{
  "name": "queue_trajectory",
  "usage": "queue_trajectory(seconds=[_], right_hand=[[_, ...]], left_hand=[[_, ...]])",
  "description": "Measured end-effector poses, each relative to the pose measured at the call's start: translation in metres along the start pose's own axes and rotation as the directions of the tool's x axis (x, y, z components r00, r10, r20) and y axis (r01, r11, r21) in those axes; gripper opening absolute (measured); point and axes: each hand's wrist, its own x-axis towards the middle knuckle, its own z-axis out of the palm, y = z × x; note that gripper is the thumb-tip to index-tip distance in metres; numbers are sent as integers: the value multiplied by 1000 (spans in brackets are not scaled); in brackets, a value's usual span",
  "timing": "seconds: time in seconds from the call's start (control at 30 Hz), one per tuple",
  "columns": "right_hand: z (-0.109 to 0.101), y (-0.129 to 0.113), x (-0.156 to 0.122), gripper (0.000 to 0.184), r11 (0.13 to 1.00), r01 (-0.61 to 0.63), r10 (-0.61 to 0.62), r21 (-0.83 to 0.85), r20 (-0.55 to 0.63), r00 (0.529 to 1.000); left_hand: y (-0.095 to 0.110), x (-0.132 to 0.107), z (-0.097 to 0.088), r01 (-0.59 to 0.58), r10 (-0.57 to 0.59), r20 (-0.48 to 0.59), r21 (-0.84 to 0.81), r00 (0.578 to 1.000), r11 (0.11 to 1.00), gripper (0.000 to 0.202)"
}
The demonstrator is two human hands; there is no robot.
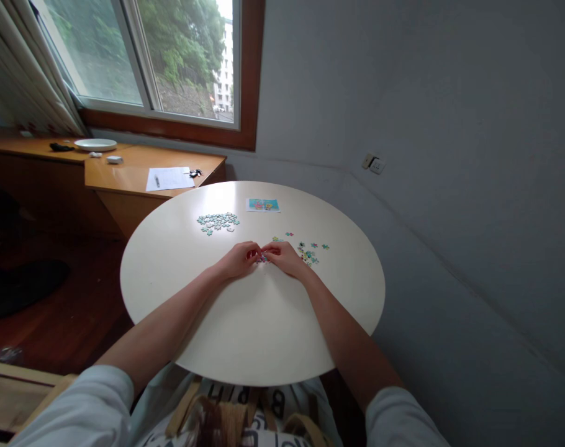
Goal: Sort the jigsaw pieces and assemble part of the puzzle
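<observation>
Near the middle of the white tabletop (245, 329), as viewed from the head camera, a small patch of multicoloured puzzle pieces (264, 258) is partly covered by both hands. The left hand (239, 259) is brought in from the left with its fingers curled, and the right hand (286, 256) is bent down over the opposite side, so that the fingertips are almost met above the patch. Whether a piece is pinched by either hand or merely pressed cannot be told at this size.

Just beside the right wrist, a scattered pile (309, 254) is lying, part of it hidden by the arm. Farther to the left, a group of turquoise pieces (218, 221) is spread out, and beyond the hands a printed picture (264, 205) is laid flat.

If the right wrist were drawn sideways, pieces of the scattered pile could be nudged away or flipped, since they are loose and very close to it. Pieces under the fingers could be shifted out of line by uneven pressure from the two sides. A mismatch might also be made, as the working spot is largely screened by the fingers and many pieces are alike in colour.
</observation>
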Motion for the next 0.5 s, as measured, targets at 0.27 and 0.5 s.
queue_trajectory(seconds=[0.27,0.5], right_hand=[[0,-2,0,19,1000,-3,3,-22,-36,999],[-2,0,1,19,1000,1,-1,-3,-96,995]], left_hand=[[0,0,0,10,-9,-34,7,999,1000,11],[-6,2,-6,68,-56,-193,57,980,996,9]])
